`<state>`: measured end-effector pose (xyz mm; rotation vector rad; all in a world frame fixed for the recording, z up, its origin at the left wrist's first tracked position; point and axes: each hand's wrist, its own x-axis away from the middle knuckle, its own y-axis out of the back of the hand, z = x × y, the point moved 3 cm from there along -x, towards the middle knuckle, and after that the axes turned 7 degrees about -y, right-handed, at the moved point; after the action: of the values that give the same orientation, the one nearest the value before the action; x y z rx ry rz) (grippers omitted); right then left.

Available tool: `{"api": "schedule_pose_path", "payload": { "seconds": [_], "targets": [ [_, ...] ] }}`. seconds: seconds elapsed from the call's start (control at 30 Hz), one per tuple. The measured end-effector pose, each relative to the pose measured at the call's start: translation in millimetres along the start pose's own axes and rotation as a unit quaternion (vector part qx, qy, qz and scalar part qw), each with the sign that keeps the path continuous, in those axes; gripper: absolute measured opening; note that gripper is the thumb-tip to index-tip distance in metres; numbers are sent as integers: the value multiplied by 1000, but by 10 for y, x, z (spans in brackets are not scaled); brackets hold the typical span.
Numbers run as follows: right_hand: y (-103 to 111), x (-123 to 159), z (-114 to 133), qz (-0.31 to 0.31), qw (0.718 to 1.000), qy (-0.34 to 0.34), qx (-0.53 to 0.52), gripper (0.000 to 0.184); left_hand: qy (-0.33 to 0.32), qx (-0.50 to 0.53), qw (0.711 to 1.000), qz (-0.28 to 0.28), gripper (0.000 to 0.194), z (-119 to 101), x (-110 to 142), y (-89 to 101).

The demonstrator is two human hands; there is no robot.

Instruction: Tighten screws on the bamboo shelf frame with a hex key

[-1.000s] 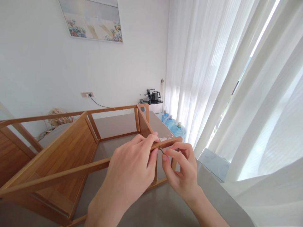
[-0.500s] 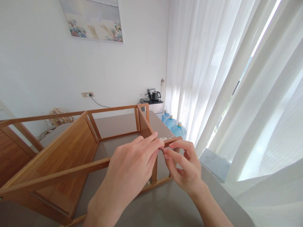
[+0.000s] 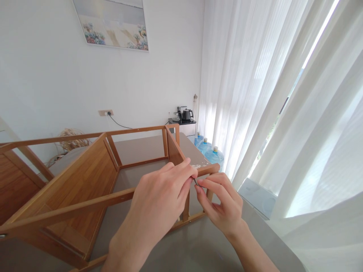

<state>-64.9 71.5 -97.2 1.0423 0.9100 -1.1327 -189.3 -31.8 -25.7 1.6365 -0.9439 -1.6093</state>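
Low at centre of the frame, left hand (image 3: 157, 200) and right hand (image 3: 219, 204) close together, right-hand fingers (image 3: 204, 184) pinching a small metal fastener (image 3: 195, 181) at the end of a bamboo rail (image 3: 208, 169), left-hand fingers pressed together on the rail just beside it; rail part of a bamboo frame (image 3: 85, 177) resting on a grey table (image 3: 170, 249). Likely trouble: a slipped pinch dropping the fastener, or the frame shifting under pressure. Right of centre, blue water jugs (image 3: 214, 155), contents unclear; black kettle (image 3: 186, 115) beyond, inside hidden
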Motion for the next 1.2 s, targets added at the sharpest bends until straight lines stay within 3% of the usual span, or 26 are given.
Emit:
{"api": "schedule_pose_path", "payload": {
  "seconds": [0.13, 0.27, 0.4, 0.57, 0.8, 1.2],
  "targets": [
    [-8, -24, 26, -1, 1000, -24, -8, 33, -3, -15, 1000, 4, 16, 5, -1, -16],
    [-15, -42, 95, -19, 999, -40, -4, 29, 34, -26, 999, 10, 21, 25, -10, -45],
    [-7, 1, 126, -57, 995, -38, 76, 24, 43, -26, 999, 6, 24, 28, -5, -60],
    [-13, 79, 151, -60, 989, 24, 134, 35, 28, -30, 999, 6, 27, 21, 12, -55],
    [8, 46, 212, -99, 981, -4, 168, 36, 34, -27, 999, 12, 28, 15, 2, -45],
    [-10, 39, 209, -94, 990, 12, 108, 51, 35, -25, 999, 15, 31, 18, 24, -43]
  ]
}}
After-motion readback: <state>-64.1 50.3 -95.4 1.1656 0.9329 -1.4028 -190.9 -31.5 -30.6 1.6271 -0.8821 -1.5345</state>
